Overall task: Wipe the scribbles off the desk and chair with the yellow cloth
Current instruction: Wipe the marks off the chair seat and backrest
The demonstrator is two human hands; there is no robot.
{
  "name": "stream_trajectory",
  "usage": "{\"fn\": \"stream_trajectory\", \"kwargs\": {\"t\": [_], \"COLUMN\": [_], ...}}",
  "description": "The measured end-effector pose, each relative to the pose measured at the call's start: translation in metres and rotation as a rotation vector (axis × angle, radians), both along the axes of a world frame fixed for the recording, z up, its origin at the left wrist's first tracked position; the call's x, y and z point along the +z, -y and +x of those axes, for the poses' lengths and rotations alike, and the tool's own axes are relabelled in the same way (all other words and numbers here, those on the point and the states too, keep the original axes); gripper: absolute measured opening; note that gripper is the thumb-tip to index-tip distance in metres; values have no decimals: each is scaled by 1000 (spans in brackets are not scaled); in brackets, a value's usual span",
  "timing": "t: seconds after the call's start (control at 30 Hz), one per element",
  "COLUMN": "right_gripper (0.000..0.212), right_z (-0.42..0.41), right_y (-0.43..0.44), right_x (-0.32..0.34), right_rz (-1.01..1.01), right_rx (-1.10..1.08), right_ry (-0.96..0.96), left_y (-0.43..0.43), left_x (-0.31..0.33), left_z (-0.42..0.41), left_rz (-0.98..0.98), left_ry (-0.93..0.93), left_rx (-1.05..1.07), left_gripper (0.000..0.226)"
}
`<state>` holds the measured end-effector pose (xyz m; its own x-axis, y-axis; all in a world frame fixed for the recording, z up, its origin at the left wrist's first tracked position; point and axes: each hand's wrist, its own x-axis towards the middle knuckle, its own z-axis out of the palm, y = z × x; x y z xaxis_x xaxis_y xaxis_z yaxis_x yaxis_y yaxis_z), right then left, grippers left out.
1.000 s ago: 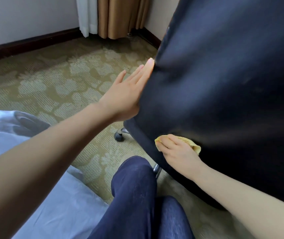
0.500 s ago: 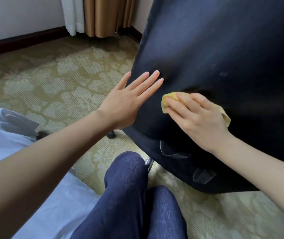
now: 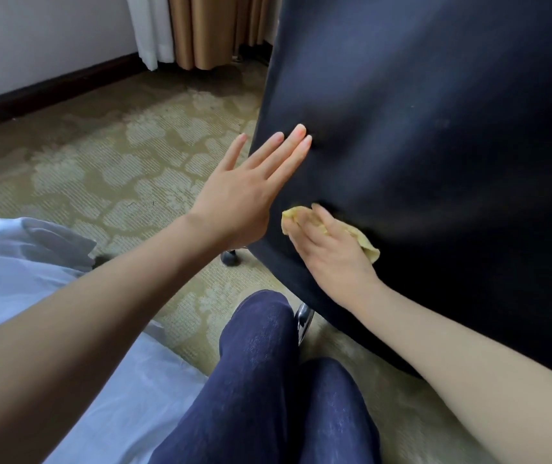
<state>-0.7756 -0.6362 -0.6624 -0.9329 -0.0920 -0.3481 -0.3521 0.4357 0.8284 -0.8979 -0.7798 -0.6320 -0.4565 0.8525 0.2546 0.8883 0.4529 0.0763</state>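
The dark navy chair back (image 3: 418, 145) fills the right of the head view, close to me. My left hand (image 3: 244, 192) lies flat with straight fingers against its left edge. Lower down, my right hand (image 3: 330, 256) presses the yellow cloth (image 3: 366, 244) onto the chair's lower back; the cloth peeks out on both sides of my fingers. A faint mark (image 3: 442, 122) shows higher on the fabric. The desk is out of view.
Patterned olive carpet (image 3: 117, 162) lies to the left. A white bed sheet (image 3: 27, 279) sits at lower left. My knees in blue jeans (image 3: 268, 380) are just below the chair. A chair caster (image 3: 229, 257) and chrome leg (image 3: 303, 318) show underneath. Curtains (image 3: 201, 28) hang behind.
My right hand slid the cloth up the chair back half a second ago and has now come back down toward the lower left. My left hand stays flat on the chair's edge.
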Motion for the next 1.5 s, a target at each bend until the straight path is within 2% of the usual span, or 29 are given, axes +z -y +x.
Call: {"fn": "stream_trajectory", "kwargs": {"t": [0.27, 0.47, 0.57, 0.73, 0.8, 0.9, 1.0, 1.1, 1.23, 1.4, 1.5], "right_gripper": [59, 59, 62, 42, 46, 45, 42, 43, 56, 60, 59], "right_z": [64, 116, 134, 126, 109, 78, 43, 24, 18, 19, 39], "right_y": [-23, -47, -59, -61, -53, -42, -35, -25, -15, -12, -20], "right_x": [-26, 4, 23, 66, 83, 90, 76, 52, 16, -29, -55], "right_rz": [-30, -42, -76, -280, -313, -347, -352, -359, -125, -45, -59], "right_rx": [-54, -48, 16, 132, 170, 173, 185, 134, 50, -10, -43], "right_ry": [128, 307, 162, -186, -290, -388, -439, -325, -153, 118, 205], "left_y": [-7, -10, -11, -9, -9, -7, -4, 1, 5, -4, -18], "left_x": [6, 9, 12, 14, 13, 5, -9, -25, -44, -51, -51], "left_z": [11, 14, 15, 20, 25, 32, 39, 44, 45, 50, 60], "left_rz": [-58, -69, -75, -40, 2, 73, 100, 100, 48, 56, 112], "left_ry": [24, 55, 69, 91, 122, 124, 28, 54, 158, 222, 241], "left_rx": [84, 104, 104, 112, 116, 80, 1, 50, 117, 59, 18], "left_gripper": [98, 98, 95, 93, 94, 95, 92, 87, 86, 93, 98]}}
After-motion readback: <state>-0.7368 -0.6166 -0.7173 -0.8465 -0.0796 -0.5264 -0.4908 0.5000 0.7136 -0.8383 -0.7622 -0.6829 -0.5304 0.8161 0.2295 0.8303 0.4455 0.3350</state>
